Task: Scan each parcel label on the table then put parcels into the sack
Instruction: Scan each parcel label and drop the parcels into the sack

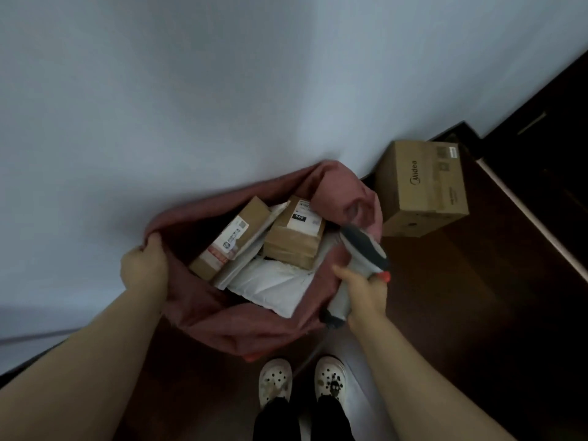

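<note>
A dusty-red sack [222, 326] stands open on the floor against the wall. Inside lie a long brown box [232, 237] with a white label, a squat brown box [296, 240] with a label, and white padded mailers [270, 284] under them. My left hand [144, 265] grips the sack's left rim and holds it open. My right hand [366, 297] grips the handle of a grey and black barcode scanner [359, 253] with an orange trigger, at the sack's right rim, its head pointing into the sack.
A large brown Midea carton [420, 189] stands on the dark wooden floor to the right of the sack, by the wall. My two white clogs [302, 380] are just below the sack. A pale wall fills the upper view.
</note>
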Demonstrator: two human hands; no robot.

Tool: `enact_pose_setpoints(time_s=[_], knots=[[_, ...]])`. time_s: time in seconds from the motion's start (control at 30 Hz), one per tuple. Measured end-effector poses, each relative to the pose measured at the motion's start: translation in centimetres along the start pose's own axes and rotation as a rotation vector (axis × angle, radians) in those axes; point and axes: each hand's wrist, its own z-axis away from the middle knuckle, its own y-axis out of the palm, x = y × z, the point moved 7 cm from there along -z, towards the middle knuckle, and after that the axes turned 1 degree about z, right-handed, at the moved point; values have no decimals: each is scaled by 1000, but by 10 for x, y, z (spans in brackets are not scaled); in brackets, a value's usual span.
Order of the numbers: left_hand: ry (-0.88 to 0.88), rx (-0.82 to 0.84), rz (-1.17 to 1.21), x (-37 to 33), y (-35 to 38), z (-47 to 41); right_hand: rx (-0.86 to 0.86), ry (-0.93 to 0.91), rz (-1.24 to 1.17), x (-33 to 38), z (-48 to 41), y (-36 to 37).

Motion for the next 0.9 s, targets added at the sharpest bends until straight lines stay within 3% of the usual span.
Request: enact_pose_setpoints(time_s=[0.17,0.27,0.43,0.5,0.67,0.9], knots=[[-154,238,-137,75,31,12,-229,125,273,-39,-4,-49],[-95,218,-89,65,37,16,-207,54,211,-19,-2,-46],[133,4,92,3,14,-7,-66,-183,-4,24,18,-11],[145,-10,60,3,12,-16,-54,-165,51,15,20,-9],[76,130,-113,48,29,-12,-118,8,134,-35,5,-21],[49,191,-175,57,27,-2,-88,17,160,-40,16,-31]])
